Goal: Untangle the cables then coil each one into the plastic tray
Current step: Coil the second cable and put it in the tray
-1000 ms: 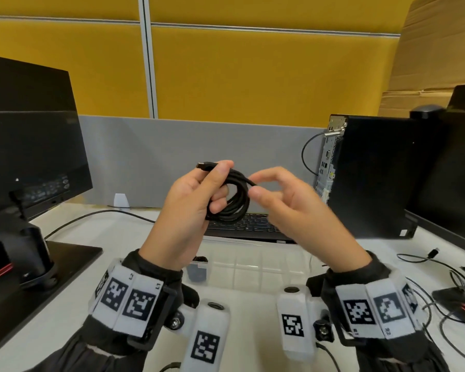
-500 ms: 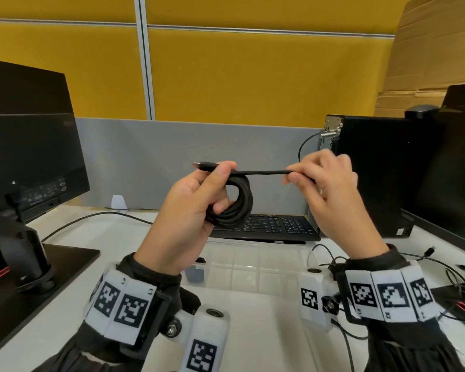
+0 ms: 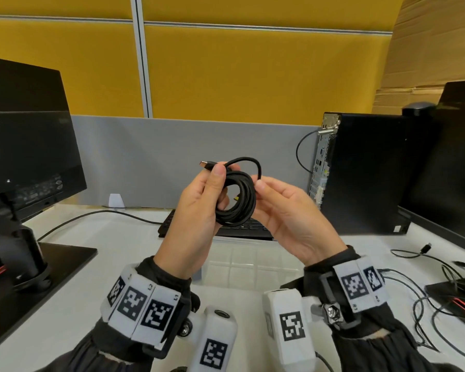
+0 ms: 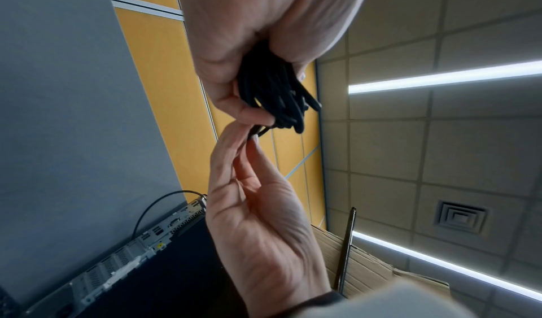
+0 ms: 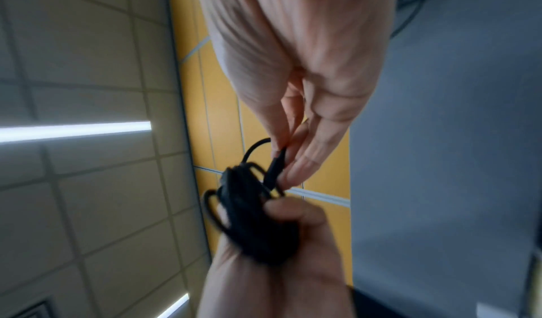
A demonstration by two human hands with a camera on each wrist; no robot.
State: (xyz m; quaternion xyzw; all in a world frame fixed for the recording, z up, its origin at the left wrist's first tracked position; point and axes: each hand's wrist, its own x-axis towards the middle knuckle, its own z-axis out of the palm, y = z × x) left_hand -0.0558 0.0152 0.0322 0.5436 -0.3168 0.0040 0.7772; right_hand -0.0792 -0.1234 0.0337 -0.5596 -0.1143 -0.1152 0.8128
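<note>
A black cable (image 3: 238,202) is wound into a small coil that I hold up above the desk. My left hand (image 3: 199,210) grips the coil, thumb pressing one plug end (image 3: 206,165) at its top. My right hand (image 3: 279,208) pinches the cable's last loop (image 3: 257,167) at the coil's right side. The left wrist view shows the black coil (image 4: 272,95) in the left fingers, with the right fingertips (image 4: 249,135) on a strand. In the right wrist view the blurred coil (image 5: 252,216) sits in the left hand (image 5: 281,242). The clear plastic tray (image 3: 253,259) lies on the desk below both hands.
A keyboard (image 3: 242,229) lies behind the tray. A black computer tower (image 3: 365,173) stands at the right, a monitor (image 3: 24,146) on its stand at the left. Loose thin cables (image 3: 424,299) sprawl on the desk at the right.
The right hand, which held a strand stretched out to the right half a second ago, has come back to the coil, laying that strand as a new loop over its top.
</note>
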